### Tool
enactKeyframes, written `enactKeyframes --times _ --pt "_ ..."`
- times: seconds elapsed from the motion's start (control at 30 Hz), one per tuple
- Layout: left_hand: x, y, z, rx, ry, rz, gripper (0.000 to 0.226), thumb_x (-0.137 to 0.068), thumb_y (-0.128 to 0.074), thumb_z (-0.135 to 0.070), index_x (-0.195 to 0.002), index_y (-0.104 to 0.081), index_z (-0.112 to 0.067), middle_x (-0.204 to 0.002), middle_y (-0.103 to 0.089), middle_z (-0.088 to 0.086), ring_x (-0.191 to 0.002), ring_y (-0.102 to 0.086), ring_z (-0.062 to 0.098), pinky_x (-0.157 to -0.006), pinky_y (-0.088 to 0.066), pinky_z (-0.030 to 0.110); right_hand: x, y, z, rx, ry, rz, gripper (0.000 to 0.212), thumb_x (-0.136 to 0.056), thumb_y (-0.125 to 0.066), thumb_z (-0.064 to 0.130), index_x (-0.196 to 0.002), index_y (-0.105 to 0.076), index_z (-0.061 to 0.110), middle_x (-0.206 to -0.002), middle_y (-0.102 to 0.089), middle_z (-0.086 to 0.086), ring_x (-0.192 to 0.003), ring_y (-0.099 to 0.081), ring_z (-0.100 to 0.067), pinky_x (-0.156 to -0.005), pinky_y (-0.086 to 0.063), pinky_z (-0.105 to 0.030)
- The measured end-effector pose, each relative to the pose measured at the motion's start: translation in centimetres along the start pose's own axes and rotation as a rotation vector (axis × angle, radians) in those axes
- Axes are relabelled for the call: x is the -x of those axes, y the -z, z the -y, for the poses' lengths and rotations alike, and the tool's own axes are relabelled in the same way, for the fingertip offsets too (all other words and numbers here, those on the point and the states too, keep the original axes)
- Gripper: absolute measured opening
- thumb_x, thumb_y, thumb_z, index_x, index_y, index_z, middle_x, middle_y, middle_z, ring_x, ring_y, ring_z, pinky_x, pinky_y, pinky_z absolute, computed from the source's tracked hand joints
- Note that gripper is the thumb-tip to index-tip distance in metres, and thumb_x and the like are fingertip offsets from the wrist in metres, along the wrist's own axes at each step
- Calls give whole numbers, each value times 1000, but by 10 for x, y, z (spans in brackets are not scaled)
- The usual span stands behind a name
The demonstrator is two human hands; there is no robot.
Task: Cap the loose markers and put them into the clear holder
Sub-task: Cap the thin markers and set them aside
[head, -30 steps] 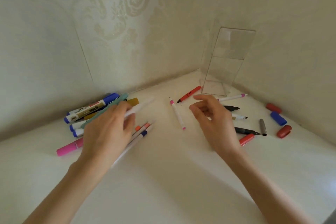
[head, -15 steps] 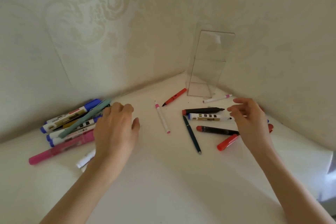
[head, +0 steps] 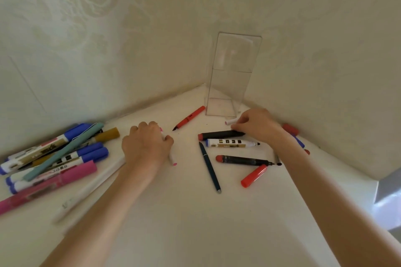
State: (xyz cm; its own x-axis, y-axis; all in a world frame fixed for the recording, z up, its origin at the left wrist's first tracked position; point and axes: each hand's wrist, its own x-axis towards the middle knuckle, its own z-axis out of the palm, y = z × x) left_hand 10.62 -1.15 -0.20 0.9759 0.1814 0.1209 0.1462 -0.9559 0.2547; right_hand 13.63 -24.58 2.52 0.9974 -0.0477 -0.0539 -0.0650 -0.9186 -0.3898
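The clear holder (head: 232, 76) stands upright in the corner, with nothing inside. My left hand (head: 147, 143) curls over a thin white marker with pink ends (head: 172, 159); only its lower end shows. My right hand (head: 258, 125) pinches a small white marker with a pink end (head: 229, 122) just in front of the holder. Between my hands lie a red pen (head: 188, 118), a black marker with a red end (head: 219, 135), a white marker with a bare black tip (head: 232, 143), an uncapped black marker (head: 245, 160), a dark teal pen (head: 210, 167) and a red cap (head: 253, 175).
A pile of several capped markers (head: 54, 156), blue, pink, teal and gold, lies at the left against the wall. Behind my right wrist sit a red cap (head: 290, 129), a blue cap (head: 299, 141) and a grey cap (head: 276, 158). Walls close in on both sides.
My left hand has moved right from the pile onto the pink-ended marker. My right hand has moved toward the holder and taken the small white marker.
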Motion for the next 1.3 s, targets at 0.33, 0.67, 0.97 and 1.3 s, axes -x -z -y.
enactKeyframes --times 0.33,0.67,0.97,1.3 --pt "3 3 6 35 -17 -25 22 -90 -47 -31 -93 -56 -11 -81 -50 3 -76 -46 21 -64 -36 32 -29 -6 15 133 -72 38 28 -86 -64 31 -98 -66 6 -100 -67 -10 -92 -60 -23 -82 -50 -35" --pt "43 37 30 820 -462 -195 9 -91 -49 -22 -96 -42 -21 -87 -62 1 -81 -59 15 -69 -45 19 58 -10 52 -818 368 -245 24 -81 -70 12 -85 -63 35 -93 -67 17 -86 -62 -2 -84 -50 -27" --pt "46 25 32 766 -576 -270 12 -88 -50 -23 -96 -42 -26 -87 -58 -3 -82 -55 11 -72 -42 16 76 -18 65 -848 487 -292 16 -85 -64 13 -90 -66 29 -89 -71 15 -89 -65 -5 -82 -50 -23" --pt "51 23 33 729 -634 -185 14 -89 -44 -40 -97 -42 -29 -78 -65 2 -67 -63 20 -58 -47 37 72 -30 64 -1643 86 -14 13 -78 -60 19 -87 -66 12 -90 -69 -8 -74 -67 -9 -65 -53 -18"
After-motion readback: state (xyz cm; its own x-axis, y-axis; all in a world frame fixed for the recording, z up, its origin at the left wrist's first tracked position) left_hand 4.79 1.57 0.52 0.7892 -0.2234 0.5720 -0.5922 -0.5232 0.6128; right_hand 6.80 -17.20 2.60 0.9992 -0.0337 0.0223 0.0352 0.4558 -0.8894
